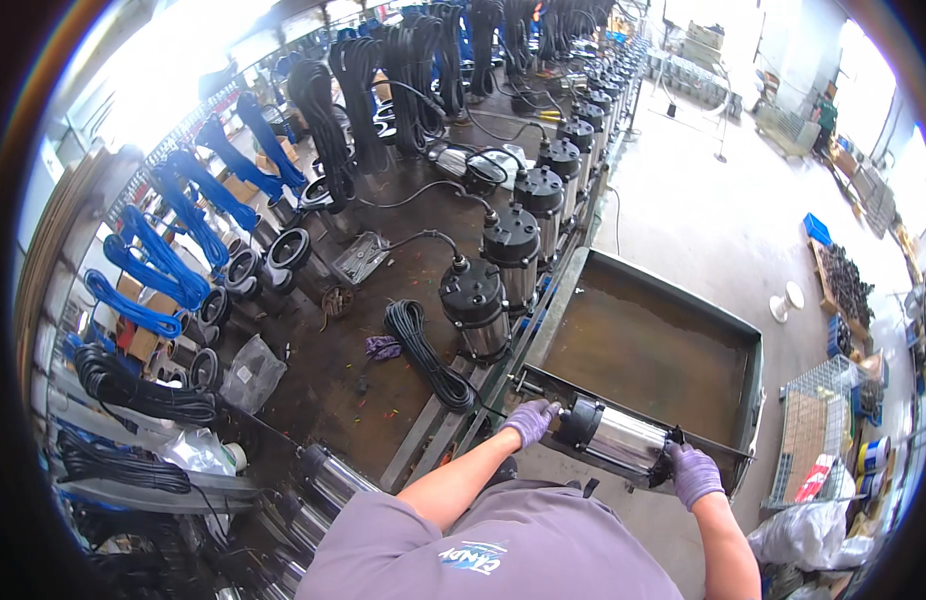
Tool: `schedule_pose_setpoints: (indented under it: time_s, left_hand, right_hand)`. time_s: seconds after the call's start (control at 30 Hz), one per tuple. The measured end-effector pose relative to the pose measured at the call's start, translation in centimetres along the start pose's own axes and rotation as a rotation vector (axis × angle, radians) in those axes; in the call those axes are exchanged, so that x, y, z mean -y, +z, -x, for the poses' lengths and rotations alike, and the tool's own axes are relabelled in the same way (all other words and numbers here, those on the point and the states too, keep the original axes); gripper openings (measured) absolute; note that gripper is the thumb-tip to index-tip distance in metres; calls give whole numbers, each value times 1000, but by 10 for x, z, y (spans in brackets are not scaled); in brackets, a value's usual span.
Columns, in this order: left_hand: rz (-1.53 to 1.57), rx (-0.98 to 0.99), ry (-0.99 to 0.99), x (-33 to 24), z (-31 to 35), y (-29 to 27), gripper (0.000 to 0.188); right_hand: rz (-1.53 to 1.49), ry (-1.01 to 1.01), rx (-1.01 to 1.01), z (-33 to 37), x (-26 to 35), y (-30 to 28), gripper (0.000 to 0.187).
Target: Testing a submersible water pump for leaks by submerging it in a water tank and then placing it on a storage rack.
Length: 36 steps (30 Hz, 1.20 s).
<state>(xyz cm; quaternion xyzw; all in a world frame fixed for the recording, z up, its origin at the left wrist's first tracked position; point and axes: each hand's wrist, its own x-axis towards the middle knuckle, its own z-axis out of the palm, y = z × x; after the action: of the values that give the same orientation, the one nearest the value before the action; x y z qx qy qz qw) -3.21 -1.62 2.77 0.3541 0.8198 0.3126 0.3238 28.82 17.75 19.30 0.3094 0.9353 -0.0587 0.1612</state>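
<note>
The right hand (695, 473) hides the steel pump's (619, 440) far end; water tank (651, 350) contents murky.

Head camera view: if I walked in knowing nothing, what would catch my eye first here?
Probably the shiny steel pump held sideways between the left hand and right hand, both in purple gloves, at the near rim of a metal tank of brown water. Next, the row of upright black-capped pumps along the workbench, and blue cable coils hanging at left.

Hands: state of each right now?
Left hand: closed on the black end of the steel pump.
Right hand: closed on the pump's other end.
</note>
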Motion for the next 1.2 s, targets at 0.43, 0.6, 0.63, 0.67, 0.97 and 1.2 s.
schedule_pose_setpoints:
  time_s: [0.43, 0.6, 0.63, 0.67, 0.97, 1.2]
  left_hand:
    - [8, 8, -26, 1, 1, 4, 56]
    - [-11, 32, -28, 0, 1, 1, 58]
    - [15, 35, -26, 0, 2, 0, 58]
    - [6, 32, -21, -1, 2, -1, 59]
    - [-102, -13, 12, 2, 2, 2, 59]
    - [-28, -67, 156, 27, -7, 9, 49]
  right_hand:
    - [-21, 82, 266, 2, -3, -30, 46]
    - [-43, -156, 217, 1, -5, -20, 39]
    - [-47, -153, 217, 3, -4, -20, 39]
    - [118, -221, 202, 5, -3, -20, 36]
    - [-36, 99, 136, 13, 6, -31, 51]
    - [230, -84, -73, 11, 6, -15, 26]
